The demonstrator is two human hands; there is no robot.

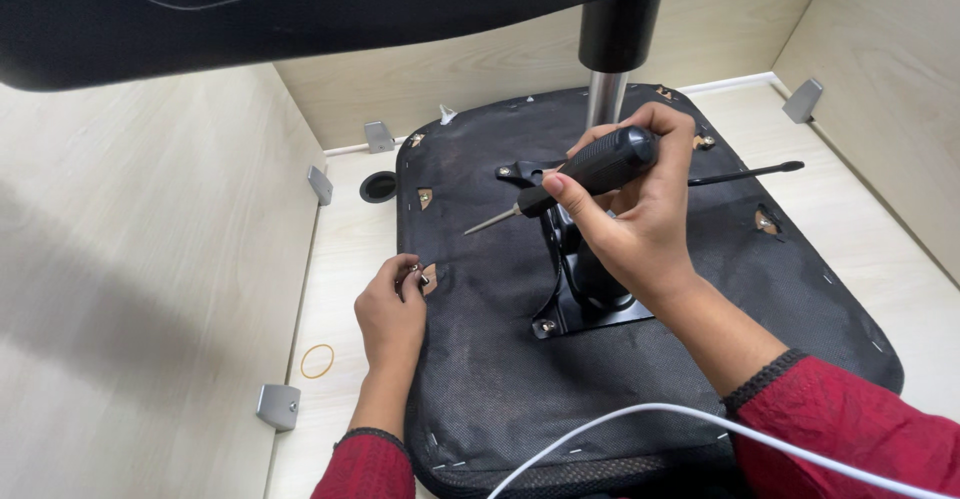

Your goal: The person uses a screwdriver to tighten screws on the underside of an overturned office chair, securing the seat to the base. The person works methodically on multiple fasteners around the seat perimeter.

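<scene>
Basically, upturned chair seat (640,359) fills centre and lower right of frame, underside up, covered in thin black fabric stapled at the edge. Probably bulky and fairly heavy, stiff board under soft skin; fabric likely tears if pulled, so grip by the rim, not the cloth.

Black metal mounting plate (585,304) sits mid-frame, bolted to the seat, with the chrome gas column (606,97) rising to upper centre and a thin lever (745,172) running right. Rigid, smooth steel; the column looks slippery, the plate is the better hold.

Right hand (640,214), centre frame, fingers fully wrapped round the black handle of a screwdriver (570,181), thumb along it, shaft pointing lower left and tip hanging free above the fabric. Light, stiff tool; the textured handle should grip well.

Left hand (392,314), lower left of centre, rests at the seat's left edge, fingertips pinched shut on a small metal fastener (417,276) beside a hole in the fabric. Tiny, hard, easy to drop; exact type too small to tell.

White cable (640,419) crosses bottom. Rubber band (317,361) lies on the wooden floor (350,239) at lower left, well apart from the seat.
</scene>
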